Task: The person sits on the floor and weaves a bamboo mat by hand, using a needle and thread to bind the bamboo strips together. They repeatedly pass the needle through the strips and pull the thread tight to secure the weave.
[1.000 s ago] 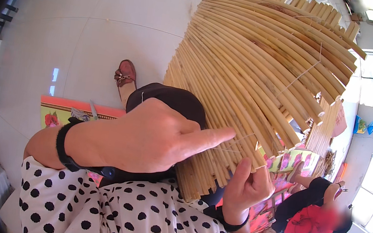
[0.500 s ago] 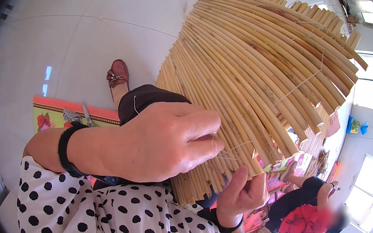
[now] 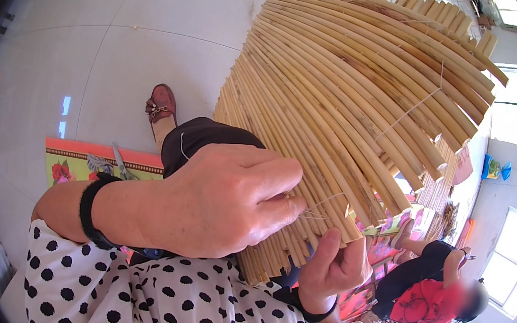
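A mat of pale reed sticks [image 3: 325, 98] lies fanned out across my lap and away from me, its sticks joined by thin string. My left hand [image 3: 234, 197] is closed in a pinch above the mat's near part. Fine white string [image 3: 315, 215] runs from its fingertips across the sticks; anything else inside the fingers is hidden. My right hand [image 3: 336, 266] grips the cut end of the nearest upper stick [image 3: 348, 231] between thumb and fingers, at the mat's right edge. Farther along, another length of string [image 3: 408, 116] lies slack over the sticks.
Scissors [image 3: 121, 160] and a grey bundle [image 3: 98, 165] lie on a flowered mat [image 3: 77, 149] at the left. My shoe [image 3: 162, 102] rests on the tiled floor [image 3: 155, 56]. A person in red [image 3: 426, 304] sits at the right, near more reed sticks [image 3: 436, 185].
My left hand has shifted very slightly left, with a bit more string showing by its fingertips. The right hand keeps its grip. The view has tilted a little.
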`<state>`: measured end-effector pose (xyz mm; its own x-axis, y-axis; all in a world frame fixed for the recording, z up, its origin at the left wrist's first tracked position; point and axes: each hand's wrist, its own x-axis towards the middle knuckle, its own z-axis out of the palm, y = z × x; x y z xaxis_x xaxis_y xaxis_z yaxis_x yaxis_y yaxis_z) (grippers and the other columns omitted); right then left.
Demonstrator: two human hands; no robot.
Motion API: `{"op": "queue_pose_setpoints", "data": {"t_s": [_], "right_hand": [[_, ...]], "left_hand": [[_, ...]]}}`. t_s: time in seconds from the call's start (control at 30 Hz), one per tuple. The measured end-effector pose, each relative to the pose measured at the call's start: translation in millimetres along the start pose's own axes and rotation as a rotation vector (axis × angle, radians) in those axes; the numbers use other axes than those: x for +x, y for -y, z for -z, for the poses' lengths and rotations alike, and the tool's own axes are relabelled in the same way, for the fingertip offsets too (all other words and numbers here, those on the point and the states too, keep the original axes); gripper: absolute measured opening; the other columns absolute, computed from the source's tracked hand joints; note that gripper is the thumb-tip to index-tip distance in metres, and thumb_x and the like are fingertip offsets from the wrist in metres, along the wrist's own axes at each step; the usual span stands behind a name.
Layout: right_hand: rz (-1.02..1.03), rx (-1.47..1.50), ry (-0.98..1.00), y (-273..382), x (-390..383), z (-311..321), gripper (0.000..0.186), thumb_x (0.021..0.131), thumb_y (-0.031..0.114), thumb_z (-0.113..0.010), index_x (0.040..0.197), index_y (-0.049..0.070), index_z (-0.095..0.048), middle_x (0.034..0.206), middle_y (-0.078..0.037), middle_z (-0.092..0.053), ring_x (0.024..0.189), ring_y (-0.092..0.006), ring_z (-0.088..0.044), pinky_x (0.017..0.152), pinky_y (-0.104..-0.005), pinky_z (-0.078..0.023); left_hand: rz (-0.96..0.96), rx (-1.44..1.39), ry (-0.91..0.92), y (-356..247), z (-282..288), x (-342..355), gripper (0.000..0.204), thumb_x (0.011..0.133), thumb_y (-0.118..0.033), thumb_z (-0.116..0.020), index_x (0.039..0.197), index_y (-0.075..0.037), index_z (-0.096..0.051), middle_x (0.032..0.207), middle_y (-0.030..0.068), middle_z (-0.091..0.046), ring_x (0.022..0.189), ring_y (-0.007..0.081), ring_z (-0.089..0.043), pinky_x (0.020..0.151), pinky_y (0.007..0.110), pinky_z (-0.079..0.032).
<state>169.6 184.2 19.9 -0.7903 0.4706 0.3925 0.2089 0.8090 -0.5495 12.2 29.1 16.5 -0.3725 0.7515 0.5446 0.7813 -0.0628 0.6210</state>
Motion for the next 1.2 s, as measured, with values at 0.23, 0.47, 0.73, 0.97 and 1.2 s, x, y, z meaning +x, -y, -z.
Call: {"op": "queue_pose_setpoints", "data": {"t_s": [0.23, 0.47, 0.73, 0.97, 1.2], "right_hand": [[0.03, 0.0, -0.008, 0.3, 2.5, -1.7, 0.019, 0.081, 0.01, -0.068, 0.094, -0.005, -0.069, 0.063, -0.013, -0.062, 0.043, -0.0239, -0.054, 0.046, -0.031, -0.044], [0.046, -0.011, -0.003, -0.2, 1.5, -0.3, 0.022, 0.08, 0.008, -0.068, 0.094, -0.01, -0.067, 0.069, -0.016, -0.067, 0.046, -0.0243, -0.06, 0.047, -0.0294, -0.047], [0.046, 0.022, -0.012, -2.4, 0.9, -1.5, 0.026, 0.079, 0.008, -0.068, 0.096, -0.011, -0.067, 0.071, -0.018, -0.068, 0.047, -0.0242, -0.06, 0.048, -0.0294, -0.048], [0.026, 0.013, -0.001, 1.4, 2.3, -1.3, 0.025, 0.078, 0.008, -0.069, 0.096, -0.009, -0.068, 0.069, -0.016, -0.067, 0.046, -0.0251, -0.059, 0.048, -0.0302, -0.046], [0.071, -0.037, 0.027, 3.1, 3.1, 0.9, 0.019, 0.079, 0.01, -0.07, 0.087, -0.007, -0.066, 0.06, -0.012, -0.059, 0.043, -0.025, -0.055, 0.044, -0.031, -0.043]], "left_hand": [[-0.011, 0.013, 0.005, 0.2, 0.5, 0.1, 0.013, 0.067, -0.008, -0.068, 0.076, 0.001, -0.064, 0.072, 0.0053, -0.042, 0.064, 0.019, -0.054, 0.05, 0.031, -0.045], [-0.023, 0.032, -0.004, -2.8, 2.6, 2.6, 0.013, 0.068, -0.005, -0.071, 0.077, 0.001, -0.064, 0.07, 0.0048, -0.043, 0.06, 0.0183, -0.052, 0.048, 0.031, -0.042], [-0.018, 0.019, -0.015, -2.6, 3.1, 4.0, 0.02, 0.065, -0.002, -0.077, 0.084, 0.001, -0.07, 0.068, 0.003, -0.044, 0.054, 0.0162, -0.047, 0.041, 0.029, -0.035], [-0.025, 0.01, -0.025, -2.1, 2.7, 3.2, 0.02, 0.064, -0.001, -0.077, 0.083, 0.0, -0.07, 0.069, 0.003, -0.044, 0.054, 0.0157, -0.047, 0.041, 0.029, -0.036], [-0.026, -0.001, -0.005, -9.3, 4.9, 6.0, 0.017, 0.067, -0.001, -0.077, 0.082, 0.002, -0.068, 0.068, 0.0036, -0.044, 0.052, 0.016, -0.046, 0.041, 0.029, -0.035]]}}
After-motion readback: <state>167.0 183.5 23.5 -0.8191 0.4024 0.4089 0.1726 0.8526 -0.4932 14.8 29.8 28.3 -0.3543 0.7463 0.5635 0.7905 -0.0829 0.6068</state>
